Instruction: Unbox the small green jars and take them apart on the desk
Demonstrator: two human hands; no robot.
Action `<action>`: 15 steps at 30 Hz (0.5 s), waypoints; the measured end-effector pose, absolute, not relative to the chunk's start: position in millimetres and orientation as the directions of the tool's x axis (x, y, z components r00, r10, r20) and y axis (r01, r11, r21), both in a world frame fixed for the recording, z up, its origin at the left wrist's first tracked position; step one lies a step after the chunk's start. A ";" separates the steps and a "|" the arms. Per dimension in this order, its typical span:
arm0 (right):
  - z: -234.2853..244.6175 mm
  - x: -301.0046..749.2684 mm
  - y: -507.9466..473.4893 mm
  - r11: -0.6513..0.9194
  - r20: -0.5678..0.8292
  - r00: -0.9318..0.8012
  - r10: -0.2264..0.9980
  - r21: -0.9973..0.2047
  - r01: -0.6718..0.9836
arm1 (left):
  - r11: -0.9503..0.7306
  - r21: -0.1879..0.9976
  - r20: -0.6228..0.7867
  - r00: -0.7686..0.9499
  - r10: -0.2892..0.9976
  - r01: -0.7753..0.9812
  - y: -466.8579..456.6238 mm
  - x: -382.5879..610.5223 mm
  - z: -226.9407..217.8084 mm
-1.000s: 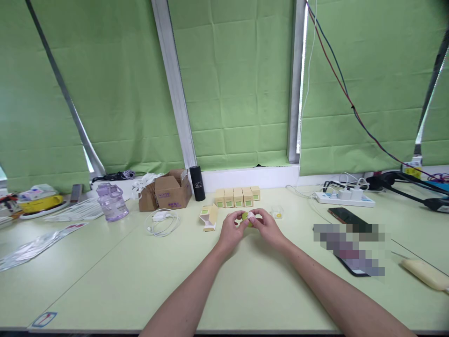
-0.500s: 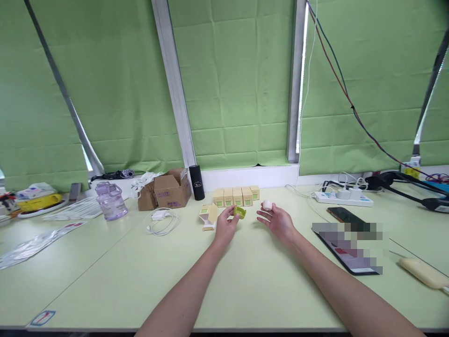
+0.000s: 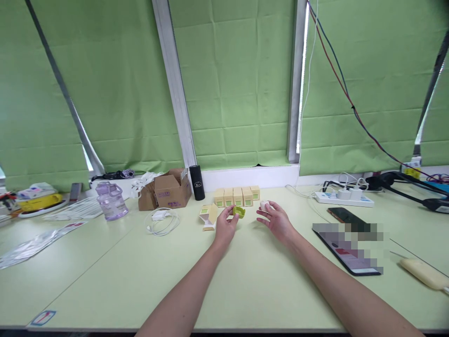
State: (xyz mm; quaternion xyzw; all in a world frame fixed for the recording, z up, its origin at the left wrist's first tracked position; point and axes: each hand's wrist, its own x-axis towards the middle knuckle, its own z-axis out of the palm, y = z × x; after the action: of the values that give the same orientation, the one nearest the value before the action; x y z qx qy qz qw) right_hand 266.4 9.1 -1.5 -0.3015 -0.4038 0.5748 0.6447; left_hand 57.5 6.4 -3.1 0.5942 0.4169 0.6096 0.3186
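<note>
Between the thumb and fingers of my left hand (image 3: 225,224) is a small green cup-like piece (image 3: 239,212), held just above the table. To the right, my right hand (image 3: 275,218) pinches a small white rounded piece (image 3: 264,205) at its fingertips; its exact kind is too small to make out. The two pieces are apart. Beside my left hand stands an opened small carton (image 3: 208,216) with its flaps out. Behind both hands, several small cream cartons (image 3: 237,196) with green labels stand in a row.
A coiled white charger cable (image 3: 162,221), a cardboard box (image 3: 172,191), a black cylinder (image 3: 197,182) and a purple water bottle (image 3: 111,201) are to the left. On the right lie a tablet (image 3: 345,250), a phone (image 3: 351,220) and a white power strip (image 3: 343,199).
My right hand has shifted slightly left with the white piece, which now sits lower in the fingers and closer to the green piece. My left hand has barely moved.
</note>
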 end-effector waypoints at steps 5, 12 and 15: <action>1.6 263.3 5.5 0.218 0.222 0.049 0.974 -0.852 -0.475 | -0.441 0.890 0.452 -0.100 0.886 0.120 7.4 57.7 -4.3; 0.1 267.6 23.0 0.362 0.336 0.156 0.929 -0.912 -0.194 | -0.443 0.887 0.457 -0.114 0.882 0.132 8.5 57.2 -5.0; 1.5 272.4 33.4 0.447 0.469 0.179 0.865 -0.882 0.152 | -0.436 0.891 0.450 -0.129 0.884 0.128 8.5 57.1 -5.1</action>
State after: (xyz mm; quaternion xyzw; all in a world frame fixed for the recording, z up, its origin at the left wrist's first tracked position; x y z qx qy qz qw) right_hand 272.4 33.4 1.5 -0.4428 -0.5744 0.2840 0.6272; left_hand 57.1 8.5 -5.1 0.5838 0.4330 0.6139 0.3078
